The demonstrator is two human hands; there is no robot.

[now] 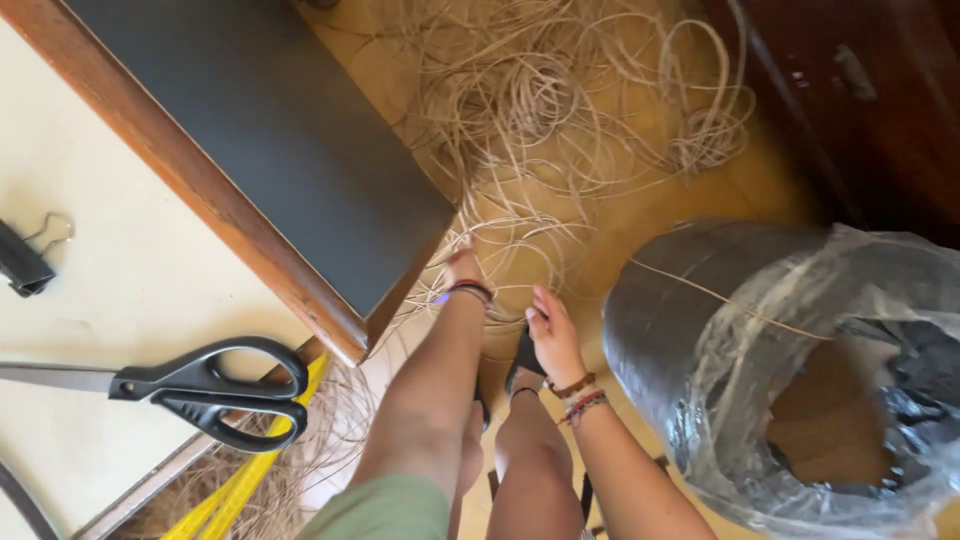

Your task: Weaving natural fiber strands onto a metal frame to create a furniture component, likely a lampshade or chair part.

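Observation:
Both of my arms reach down to the floor beside a table. My left hand (pixel 461 266), with bracelets at the wrist, is down in a tangle of pale fibre strands (pixel 560 110). It is seen end-on, so its fingers are hidden. To its right, my right hand (pixel 552 336) has its fingers curled around a few of the strands near my dark sandal (pixel 524 356). Its wrist also carries beaded bracelets.
A large grey spool (pixel 680 320) wrapped in clear plastic stands at the right. The table (pixel 130 290) at the left holds black-handled scissors (pixel 215 392) and a black binder clip (pixel 22 262). Yellow strips (pixel 240 488) and more fibre lie under the table. Dark wooden furniture (pixel 860 90) is at the far right.

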